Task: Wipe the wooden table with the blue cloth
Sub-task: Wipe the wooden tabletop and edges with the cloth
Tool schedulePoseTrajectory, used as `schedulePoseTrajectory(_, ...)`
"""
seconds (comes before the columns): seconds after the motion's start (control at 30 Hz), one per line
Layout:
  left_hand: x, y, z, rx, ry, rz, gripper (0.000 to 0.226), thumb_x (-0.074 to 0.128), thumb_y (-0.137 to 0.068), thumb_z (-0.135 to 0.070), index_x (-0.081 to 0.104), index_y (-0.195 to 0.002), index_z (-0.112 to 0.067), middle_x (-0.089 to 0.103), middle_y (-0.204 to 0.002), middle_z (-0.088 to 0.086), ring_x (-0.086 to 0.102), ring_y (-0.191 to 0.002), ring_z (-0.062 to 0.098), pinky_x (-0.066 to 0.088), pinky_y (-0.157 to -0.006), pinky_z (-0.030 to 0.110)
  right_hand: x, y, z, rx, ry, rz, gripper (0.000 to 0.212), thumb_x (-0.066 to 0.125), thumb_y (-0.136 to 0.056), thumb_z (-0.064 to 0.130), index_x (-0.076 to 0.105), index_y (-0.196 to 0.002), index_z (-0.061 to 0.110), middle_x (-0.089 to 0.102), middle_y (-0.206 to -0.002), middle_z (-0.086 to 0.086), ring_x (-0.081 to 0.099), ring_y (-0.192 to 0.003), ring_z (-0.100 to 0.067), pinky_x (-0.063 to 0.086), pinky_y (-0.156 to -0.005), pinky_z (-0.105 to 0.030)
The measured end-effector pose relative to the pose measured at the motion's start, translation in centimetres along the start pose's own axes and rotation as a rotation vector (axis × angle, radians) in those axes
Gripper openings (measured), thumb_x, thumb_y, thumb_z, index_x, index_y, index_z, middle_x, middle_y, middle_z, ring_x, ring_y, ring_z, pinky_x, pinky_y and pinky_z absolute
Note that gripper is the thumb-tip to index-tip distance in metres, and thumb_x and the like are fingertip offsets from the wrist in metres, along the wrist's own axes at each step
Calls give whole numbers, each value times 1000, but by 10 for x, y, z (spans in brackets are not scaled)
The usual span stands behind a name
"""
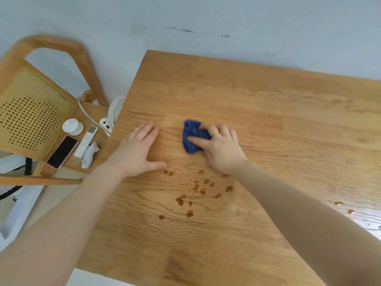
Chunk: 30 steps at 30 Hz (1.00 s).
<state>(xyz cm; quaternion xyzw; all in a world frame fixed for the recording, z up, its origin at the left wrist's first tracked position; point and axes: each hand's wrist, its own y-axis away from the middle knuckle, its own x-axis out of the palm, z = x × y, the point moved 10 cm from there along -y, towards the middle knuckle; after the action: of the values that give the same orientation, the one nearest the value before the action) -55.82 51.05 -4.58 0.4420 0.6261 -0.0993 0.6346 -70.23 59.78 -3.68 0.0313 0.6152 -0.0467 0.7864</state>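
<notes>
Two hands on the table (268, 112) right now: our right hand (223, 150) is closed over the bunched blue cloth (191, 137), pressing it down, and our left hand (140, 150) lies flat and open just beside it, bracing. Those brown spots (198, 193) sit nearer us than both hands, so we'd say drag the cloth back through them with firm pressure, probably refolding to a clean side.
</notes>
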Motion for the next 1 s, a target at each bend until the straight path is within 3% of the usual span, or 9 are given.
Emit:
schedulePoseTrajectory(0.1, -7, -1, 25, -44, -16, -33, 109, 60, -74, -64, -3, -150, -19, -12, -158, 1, -9, -145, 20, 4, -119, 40, -7, -38, -27, 319, -10, -113, 43, 44, -91, 20, 48, -129, 39, 32, -144, -6, 33, -117, -36, 27, -90, -44)
schedulePoseTrajectory(0.17, -7, -1, 41, -71, -9, -17, 110, 61, -72, -65, -2, -150, -18, -13, -158, 5, -9, -145, 22, 2, -119, 39, -5, -47, -28, 413, -18, -129, 45, 43, -91, 17, 47, -131, 37, 29, -146, -7, 30, -120, -36, 24, -95, -46)
schedulePoseTrajectory(0.23, -6, -3, 54, -70, -39, 0, 113, 61, -71, -66, -2, -150, -15, -12, -157, 8, -8, -145, 23, 3, -118, 38, -2, -42, -17, 377, 10, -136, 45, 45, -89, 15, 49, -129, 35, 33, -144, -9, 32, -119, -37, 27, -92, -46)
schedulePoseTrajectory(0.37, -7, -7, 57, -13, -82, -9, 115, 60, -68, -70, 1, -150, -14, -6, -158, 10, 0, -145, 25, 10, -118, 37, 9, -13, 42, 105, 0, -137, 42, 50, -79, 14, 61, -116, 31, 51, -127, -10, 46, -105, -39, 34, -74, -43)
schedulePoseTrajectory(0.5, -9, -8, 57, -8, -57, -26, 116, 61, -67, -70, 2, -150, -15, -5, -158, 9, 2, -145, 25, 13, -118, 38, 11, -23, 48, 64, -27, -99, 40, 49, -83, 16, 61, -117, 33, 50, -128, -10, 46, -105, -39, 36, -76, -45)
schedulePoseTrajectory(0.7, -7, -5, 56, 9, -23, -78, 115, 60, -67, -70, 2, -150, -15, -6, -158, 7, 1, -145, 24, 12, -118, 39, 4, -75, 17, 530, -18, -166, 44, 43, -91, 18, 46, -130, 38, 29, -145, -5, 28, -123, -34, 24, -99, -46)
schedulePoseTrajectory(0.77, -7, -5, 58, 19, -3, -100, 115, 60, -67, -70, 3, -150, -15, -5, -158, 7, 1, -145, 23, 12, -118, 40, 11, -71, 39, 477, -23, -147, 42, 43, -90, 21, 48, -129, 37, 32, -143, -6, 31, -120, -35, 27, -95, -47)
schedulePoseTrajectory(0.87, -9, -5, 59, 39, 26, -137, 115, 61, -66, -70, 6, -150, -16, -2, -158, 7, 3, -145, 23, 11, -118, 36, 27, -48, 96, 221, -11, -110, 42, 39, -84, 28, 57, -120, 36, 49, -130, -8, 46, -105, -37, 37, -81, -45)
schedulePoseTrajectory(1.0, -11, -6, 59, 80, 72, -143, 114, 61, -66, -71, 6, -150, -17, 0, -159, 5, 4, -145, 21, 11, -118, 35, 28, -60, 98, 112, 8, -101, 42, 40, -84, 25, 58, -120, 35, 51, -128, -8, 48, -104, -37, 38, -79, -44)
